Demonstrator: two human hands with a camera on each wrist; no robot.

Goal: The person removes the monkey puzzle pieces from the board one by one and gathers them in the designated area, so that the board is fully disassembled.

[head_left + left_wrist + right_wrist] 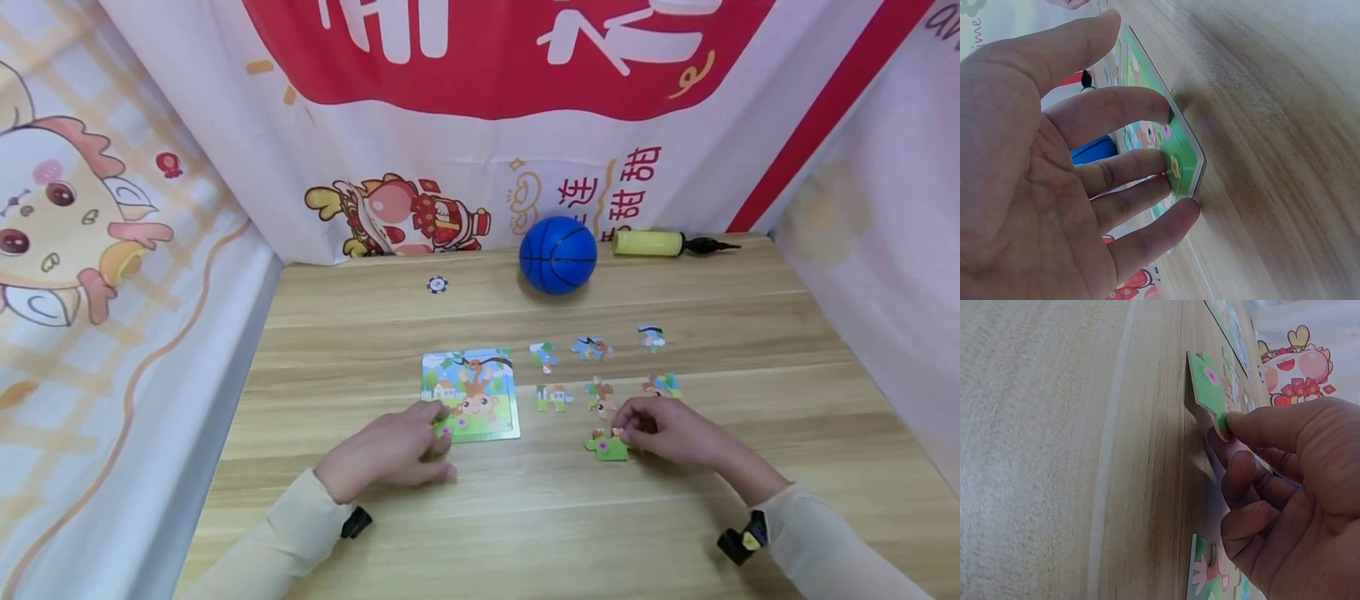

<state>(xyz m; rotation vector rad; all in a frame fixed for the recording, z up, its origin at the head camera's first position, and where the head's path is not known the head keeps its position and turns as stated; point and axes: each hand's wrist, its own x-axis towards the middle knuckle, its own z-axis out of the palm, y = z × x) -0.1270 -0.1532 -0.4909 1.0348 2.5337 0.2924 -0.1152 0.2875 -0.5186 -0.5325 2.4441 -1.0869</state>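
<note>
A square picture board shows a monkey hanging over green grass. My left hand is over its lower left corner; in the left wrist view the fingers are spread and loosely bent, with several fingertips at the corner and edge. Between thumb and index finger, my right hand pinches a green puzzle piece with a pink flower, one side tilted up from the table. Just beyond lies a monkey-face piece. Another piece, partly covered by the hand, shows low in the right wrist view.
More loose pieces lie right of the board, including a house piece, a bird piece and a branch piece. Farther back are a blue ball, a yellow pump and a round chip. Printed curtains border the table.
</note>
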